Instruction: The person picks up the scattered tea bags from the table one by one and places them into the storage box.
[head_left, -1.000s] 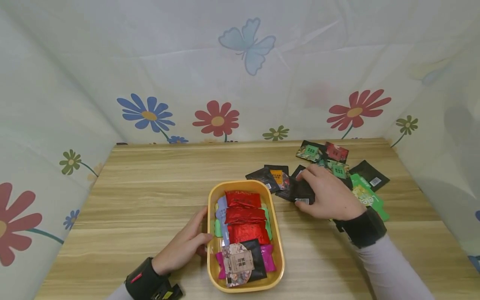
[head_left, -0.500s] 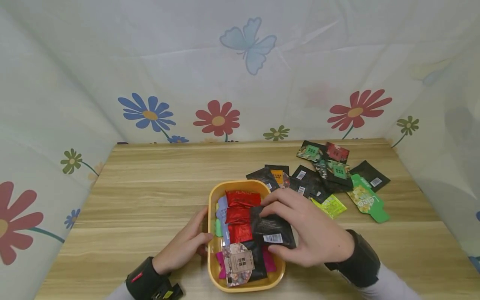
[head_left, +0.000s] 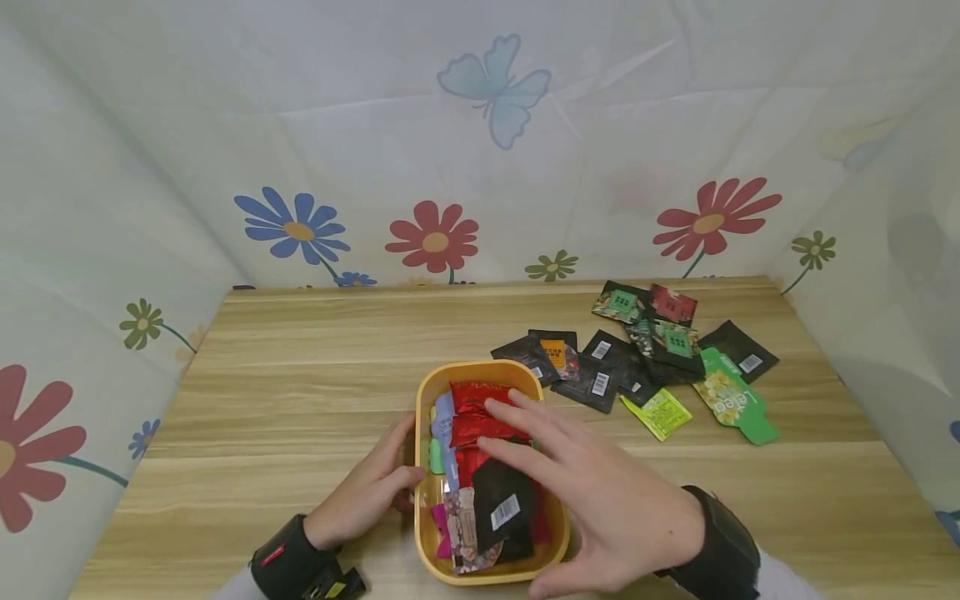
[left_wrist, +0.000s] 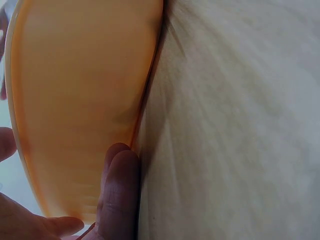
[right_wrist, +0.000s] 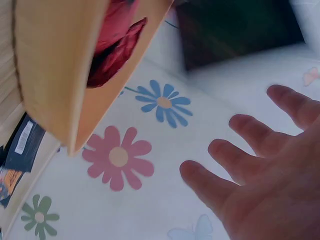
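Note:
My left hand (head_left: 367, 492) rests against the left outer wall of a yellow plastic basket (head_left: 423, 533), its thumb at the rim. In the left wrist view, its fingers (left_wrist: 120, 190) lie straight along the orange-looking wall. Over the basket's right side, my right hand (head_left: 600, 492) is spread with nothing gripped. A black sachet with a barcode (head_left: 498, 500) is just below and left of it, apart from the fingers; in the right wrist view this sachet (right_wrist: 240, 30) is blurred. Inside the basket are red foil packets (head_left: 480, 429), a patterned sachet (head_left: 461, 533) and a magenta packet (head_left: 442, 533).
To the basket's upper right, several black sachets (head_left: 592, 383) lie overlapping on the wooden table (head_left: 315, 358). Near them are a yellow-green sachet (head_left: 660, 414), a green packet (head_left: 731, 400) and a red sachet (head_left: 672, 303). A flowered curtain (head_left: 600, 167) surrounds the table.
My right hand picked a black sachet from the pile, carried it left and down over the basket, and let it go there. The left hand stays at the basket.

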